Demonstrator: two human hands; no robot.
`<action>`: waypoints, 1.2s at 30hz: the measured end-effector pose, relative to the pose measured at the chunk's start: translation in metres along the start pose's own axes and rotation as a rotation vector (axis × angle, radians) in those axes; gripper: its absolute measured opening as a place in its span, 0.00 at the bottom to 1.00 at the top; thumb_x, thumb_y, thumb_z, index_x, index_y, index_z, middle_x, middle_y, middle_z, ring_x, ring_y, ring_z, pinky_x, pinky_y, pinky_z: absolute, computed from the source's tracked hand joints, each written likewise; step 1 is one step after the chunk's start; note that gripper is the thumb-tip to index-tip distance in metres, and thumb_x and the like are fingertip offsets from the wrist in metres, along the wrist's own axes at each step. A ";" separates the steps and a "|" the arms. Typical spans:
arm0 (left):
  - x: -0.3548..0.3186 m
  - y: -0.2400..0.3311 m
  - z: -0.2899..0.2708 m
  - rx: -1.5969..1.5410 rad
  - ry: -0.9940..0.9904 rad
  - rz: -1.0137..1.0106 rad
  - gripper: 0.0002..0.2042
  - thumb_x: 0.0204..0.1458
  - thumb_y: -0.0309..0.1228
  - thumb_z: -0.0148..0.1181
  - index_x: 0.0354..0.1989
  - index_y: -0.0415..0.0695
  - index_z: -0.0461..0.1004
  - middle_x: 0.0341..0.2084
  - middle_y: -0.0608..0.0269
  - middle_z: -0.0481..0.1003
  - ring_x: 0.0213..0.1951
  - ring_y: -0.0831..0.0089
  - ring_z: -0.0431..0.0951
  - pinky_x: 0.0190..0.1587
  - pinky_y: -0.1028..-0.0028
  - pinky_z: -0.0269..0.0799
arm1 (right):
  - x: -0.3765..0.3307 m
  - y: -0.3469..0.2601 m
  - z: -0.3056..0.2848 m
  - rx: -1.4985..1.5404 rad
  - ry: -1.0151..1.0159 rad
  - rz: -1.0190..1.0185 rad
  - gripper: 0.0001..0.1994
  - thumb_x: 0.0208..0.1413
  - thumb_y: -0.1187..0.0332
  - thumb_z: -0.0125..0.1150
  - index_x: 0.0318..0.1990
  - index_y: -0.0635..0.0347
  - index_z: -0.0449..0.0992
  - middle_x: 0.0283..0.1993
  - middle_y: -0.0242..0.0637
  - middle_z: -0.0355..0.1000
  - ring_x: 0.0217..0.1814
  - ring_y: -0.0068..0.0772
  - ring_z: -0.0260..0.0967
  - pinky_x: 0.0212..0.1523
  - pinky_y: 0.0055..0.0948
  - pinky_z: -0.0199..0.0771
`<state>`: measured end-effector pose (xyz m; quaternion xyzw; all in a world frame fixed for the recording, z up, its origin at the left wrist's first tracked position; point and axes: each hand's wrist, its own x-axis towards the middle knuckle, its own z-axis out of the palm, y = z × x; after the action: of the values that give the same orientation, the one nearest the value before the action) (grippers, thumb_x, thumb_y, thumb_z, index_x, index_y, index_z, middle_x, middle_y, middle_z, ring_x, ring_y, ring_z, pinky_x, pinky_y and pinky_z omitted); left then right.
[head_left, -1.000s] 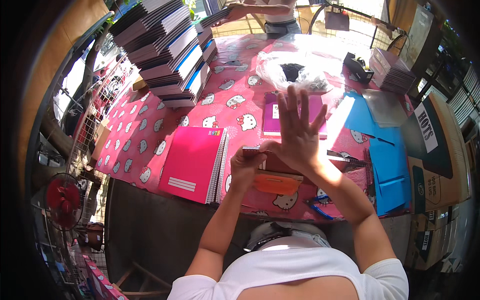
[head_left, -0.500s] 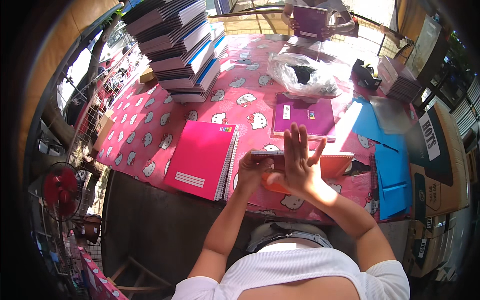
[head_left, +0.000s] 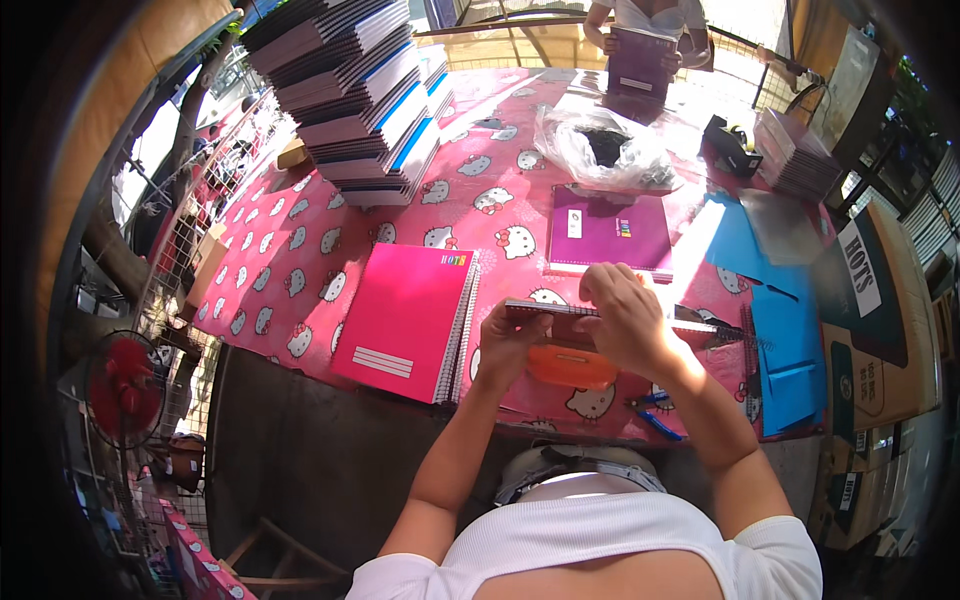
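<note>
Table (head_left: 300, 250): fills the middle of the frame, covered in a pink cloth printed with white cartoon cats.
Notebook stack (head_left: 355, 95): tall, leaning pile of spiral notebooks at upper left, dark covers with some blue edges, standing on the cloth.
Pink notebook (head_left: 405, 320): large spiral-bound book lying flat left of centre, spine to the right, just beside the left hand.
Purple notebook (head_left: 610, 230): lies flat above centre, closed, near the far side of the hands.
Blue folders (head_left: 790, 350): flat sheets at the right edge of the table, overlapping one another.
Plastic bag (head_left: 600, 150): clear, crumpled, with something dark inside, upper centre.
Cardboard boxes (head_left: 880, 330): stacked at far right, off the table.
Red fan (head_left: 125, 385): lower left, below table level.
Held notebook (head_left: 560, 318): small spiral-bound book at centre, held on edge between both hands above the table's near rim; cover colour is hard to make out.
Orange piece (head_left: 572, 365): flat orange item directly beneath the held notebook, possibly a plastic sleeve.
Left hand (head_left: 512, 335): fingers curled, gripping the held notebook's left end.
Right hand (head_left: 625, 315): fingers bent down over the notebook's top edge, pressing on it.
Other person (head_left: 645, 40): top centre, hands holding a purple book.
</note>
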<state>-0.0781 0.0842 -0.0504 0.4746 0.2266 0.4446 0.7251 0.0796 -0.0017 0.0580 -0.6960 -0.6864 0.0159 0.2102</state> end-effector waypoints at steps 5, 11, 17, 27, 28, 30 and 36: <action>0.002 0.014 0.023 0.345 0.097 0.321 0.28 0.47 0.22 0.66 0.57 0.44 0.63 0.38 0.61 0.74 0.39 0.74 0.76 0.41 0.75 0.76 | -0.001 0.007 0.014 -0.118 0.145 0.000 0.35 0.52 0.47 0.55 0.61 0.61 0.60 0.60 0.44 0.62 0.60 0.43 0.60 0.56 0.54 0.55; 0.016 0.025 0.017 0.923 -0.038 0.561 0.16 0.49 0.23 0.63 0.48 0.42 0.74 0.38 0.60 0.69 0.38 0.70 0.74 0.38 0.73 0.73 | -0.041 0.000 0.079 -0.269 0.111 -0.029 0.54 0.47 0.29 0.40 0.66 0.75 0.47 0.72 0.59 0.37 0.76 0.54 0.28 0.63 0.73 0.17; 0.002 0.038 0.033 0.801 -0.019 0.426 0.09 0.49 0.23 0.64 0.40 0.41 0.77 0.35 0.63 0.66 0.37 0.76 0.74 0.35 0.78 0.73 | -0.062 -0.007 -0.004 0.222 0.174 -0.188 0.22 0.49 0.62 0.65 0.49 0.66 0.71 0.50 0.45 0.71 0.51 0.49 0.68 0.51 0.45 0.66; -0.007 0.028 0.030 0.677 0.019 0.345 0.13 0.41 0.22 0.71 0.37 0.44 0.77 0.39 0.63 0.70 0.39 0.75 0.73 0.40 0.76 0.72 | -0.012 0.007 0.005 0.237 0.137 -0.007 0.10 0.42 0.71 0.67 0.33 0.61 0.74 0.30 0.40 0.70 0.38 0.45 0.69 0.38 0.40 0.69; -0.008 0.030 0.030 0.672 0.014 0.347 0.13 0.40 0.21 0.71 0.36 0.44 0.77 0.39 0.63 0.70 0.39 0.75 0.73 0.40 0.76 0.73 | -0.013 0.007 0.009 0.198 0.106 -0.019 0.09 0.46 0.69 0.64 0.33 0.61 0.75 0.29 0.40 0.71 0.37 0.45 0.70 0.38 0.40 0.70; -0.007 0.031 0.029 0.717 -0.007 0.414 0.12 0.42 0.20 0.69 0.36 0.42 0.77 0.39 0.63 0.70 0.35 0.78 0.74 0.33 0.79 0.73 | -0.012 0.010 0.006 0.122 -0.018 -0.010 0.09 0.48 0.66 0.63 0.35 0.60 0.75 0.30 0.41 0.72 0.38 0.46 0.71 0.38 0.41 0.70; -0.005 0.030 0.023 0.699 -0.025 0.444 0.12 0.42 0.20 0.69 0.36 0.41 0.77 0.35 0.64 0.71 0.30 0.79 0.75 0.30 0.81 0.72 | -0.014 -0.010 -0.047 0.114 -0.159 -0.032 0.16 0.44 0.58 0.67 0.28 0.65 0.75 0.31 0.44 0.74 0.39 0.45 0.74 0.40 0.41 0.72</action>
<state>-0.0763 0.0731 -0.0144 0.7349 0.2472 0.4808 0.4095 0.0835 -0.0282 0.1002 -0.6685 -0.7098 0.1069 0.1944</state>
